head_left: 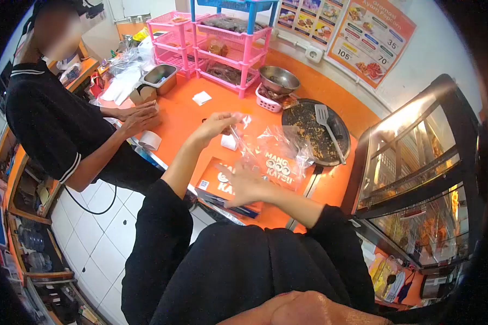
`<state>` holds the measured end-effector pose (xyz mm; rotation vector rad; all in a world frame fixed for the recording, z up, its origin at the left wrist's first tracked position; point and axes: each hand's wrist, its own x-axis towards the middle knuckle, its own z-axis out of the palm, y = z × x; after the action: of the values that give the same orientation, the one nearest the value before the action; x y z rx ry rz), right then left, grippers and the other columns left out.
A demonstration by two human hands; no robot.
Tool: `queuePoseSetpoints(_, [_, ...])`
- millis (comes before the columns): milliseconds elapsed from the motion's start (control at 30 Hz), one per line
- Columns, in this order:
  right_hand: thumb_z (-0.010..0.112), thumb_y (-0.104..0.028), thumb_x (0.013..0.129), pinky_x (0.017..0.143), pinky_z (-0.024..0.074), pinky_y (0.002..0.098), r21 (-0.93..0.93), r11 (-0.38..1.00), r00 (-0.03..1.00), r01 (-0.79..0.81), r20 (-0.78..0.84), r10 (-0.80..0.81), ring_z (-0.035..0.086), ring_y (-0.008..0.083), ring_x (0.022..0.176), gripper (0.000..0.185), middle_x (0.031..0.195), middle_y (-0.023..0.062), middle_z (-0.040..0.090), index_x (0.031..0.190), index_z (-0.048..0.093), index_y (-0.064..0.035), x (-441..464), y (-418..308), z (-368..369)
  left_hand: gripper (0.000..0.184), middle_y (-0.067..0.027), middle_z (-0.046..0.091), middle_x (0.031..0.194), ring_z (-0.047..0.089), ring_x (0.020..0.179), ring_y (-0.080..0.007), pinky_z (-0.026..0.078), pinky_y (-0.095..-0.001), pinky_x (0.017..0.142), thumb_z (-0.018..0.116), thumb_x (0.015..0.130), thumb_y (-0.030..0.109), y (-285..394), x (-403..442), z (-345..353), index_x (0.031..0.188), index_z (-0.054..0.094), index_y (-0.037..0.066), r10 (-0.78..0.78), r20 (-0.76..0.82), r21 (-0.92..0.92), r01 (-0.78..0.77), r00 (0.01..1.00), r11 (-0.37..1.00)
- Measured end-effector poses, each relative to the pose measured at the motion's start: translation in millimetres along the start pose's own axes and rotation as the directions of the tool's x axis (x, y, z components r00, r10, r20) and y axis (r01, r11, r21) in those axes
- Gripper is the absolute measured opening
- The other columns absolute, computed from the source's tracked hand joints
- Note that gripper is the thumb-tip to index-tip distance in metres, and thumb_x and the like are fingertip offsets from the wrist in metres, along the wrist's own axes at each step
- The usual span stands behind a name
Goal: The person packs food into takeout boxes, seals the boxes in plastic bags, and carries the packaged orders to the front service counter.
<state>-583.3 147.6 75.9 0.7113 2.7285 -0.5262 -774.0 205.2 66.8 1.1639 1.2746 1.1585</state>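
Observation:
My left hand (218, 125) pinches the upper edge of a clear plastic bag (249, 142). The bag spreads rightward over the orange counter, with white "MANG KATSU" lettering showing on it or through it. Fingers spread, my right hand (248, 184) lies over an orange box (211, 181) with white print and a dark side. It seems to touch the box's top and covers part of it; the near edge of the bag lies beside that hand.
At the left, a person's hands (138, 118) hold a brown paper box (143, 95). Pink racks (244, 59), a metal bowl (279, 80) and a round black pan (309, 116) with a spatula (331, 130) stand behind. A glass display case (417, 157) borders the right.

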Motion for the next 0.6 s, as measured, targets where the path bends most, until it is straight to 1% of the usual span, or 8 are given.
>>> queuePoseSetpoints(100, [0.080,-0.047,0.061,0.101,0.0362,0.0487,0.152,0.970,0.982,0.189,-0.018,-0.188,0.042,0.0431,0.121,0.112,0.128,0.0283,0.040,0.148,0.018,-0.0120,-28.1,27.8,-49.1,0.030,0.0032,0.062,0.070,0.054,0.061,-0.0067,0.044,-0.0239,0.066,0.059,0.092,0.034,-20.2,-1.0,-6.8,0.106,0.068,0.010,-0.065,-0.014,-0.121,0.063,0.998,0.991])
queuePoseSetpoints(200, [0.080,-0.044,0.061,0.105,0.0337,0.0424,0.146,0.971,0.982,0.188,-0.020,-0.187,0.040,0.0407,0.123,0.111,0.132,0.0278,0.039,0.147,0.021,-0.0073,-54.5,40.7,-113.4,0.030,0.0043,0.062,0.073,0.053,0.058,-0.0064,0.044,-0.0236,0.060,0.059,0.091,0.034,-34.9,-3.2,-6.8,0.105,0.069,0.009,-0.145,-0.013,-0.057,0.144,0.989,0.988])
queuePoseSetpoints(300, [0.082,-0.039,0.059,0.108,0.0303,0.0409,0.148,0.966,0.965,0.211,-0.187,-0.183,0.036,0.0364,0.127,0.109,0.135,0.0227,0.036,0.144,0.023,-0.0047,-53.9,66.6,-138.0,0.025,0.0059,0.058,0.069,0.052,0.057,-0.0063,0.043,-0.0231,0.054,0.058,0.091,0.032,-37.6,-11.1,23.8,0.090,0.069,0.009,-0.087,-0.085,-0.313,0.057,0.993,0.948])
queuePoseSetpoints(367, [0.083,-0.040,0.059,0.109,0.0295,0.0425,0.120,0.967,0.907,0.225,-0.390,-0.162,0.035,0.0356,0.128,0.110,0.136,0.0211,0.033,0.144,0.023,-0.0063,-34.4,87.1,-125.3,0.026,0.0088,0.049,0.062,0.043,0.052,-0.0036,0.037,-0.0212,0.050,0.052,0.095,0.032,-57.4,-6.5,33.3,0.091,0.065,0.010,0.011,-0.130,-0.411,-0.064,0.991,0.910])
queuePoseSetpoints(433, [0.084,-0.040,0.058,0.109,0.0290,0.0441,0.131,0.941,0.797,0.313,-0.575,-0.185,0.034,0.0358,0.128,0.111,0.137,0.0207,0.031,0.144,0.023,-0.0073,-7.1,107.5,-88.8,0.029,0.0080,0.045,0.060,0.038,0.050,-0.0042,0.033,-0.0213,0.049,0.049,0.096,0.035,-71.4,2.2,35.8,0.102,0.064,0.011,0.028,-0.081,-0.526,-0.067,0.996,0.848])
queuePoseSetpoints(467, [0.085,-0.040,0.058,0.109,0.0287,0.0449,0.128,0.925,0.728,0.357,-0.659,-0.190,0.034,0.0360,0.129,0.111,0.138,0.0205,0.030,0.144,0.023,-0.0078,4.9,116.4,-70.0,0.031,0.0078,0.042,0.059,0.037,0.050,-0.0047,0.033,-0.0214,0.049,0.047,0.097,0.035,-63.7,-0.4,40.1,0.103,0.064,0.010,-0.016,-0.153,-0.515,-0.066,0.988,0.854])
queuePoseSetpoints(533, [0.086,-0.039,0.056,0.109,0.0289,0.0464,0.205,0.926,0.763,0.317,-0.635,-0.120,0.033,0.0374,0.130,0.112,0.140,0.0211,0.027,0.144,0.022,-0.0094,15.0,134.7,-30.0,0.033,0.0074,0.037,0.056,0.035,0.049,-0.0056,0.032,-0.0217,0.049,0.045,0.098,0.036,-41.6,-10.8,49.8,0.106,0.064,0.010,-0.101,-0.295,-0.498,-0.063,0.950,0.865])
queuePoseSetpoints(600, [0.086,-0.039,0.056,0.108,0.0287,0.0490,0.160,0.954,0.807,0.252,-0.579,-0.116,0.030,0.0410,0.131,0.112,0.140,0.0250,0.027,0.144,0.022,-0.0126,6.7,144.3,-14.6,0.037,0.0074,0.035,0.055,0.034,0.049,-0.0052,0.031,-0.0220,0.049,0.043,0.099,0.038,-46.6,-12.1,42.9,0.112,0.062,0.009,-0.036,-0.299,-0.355,-0.076,0.953,0.932])
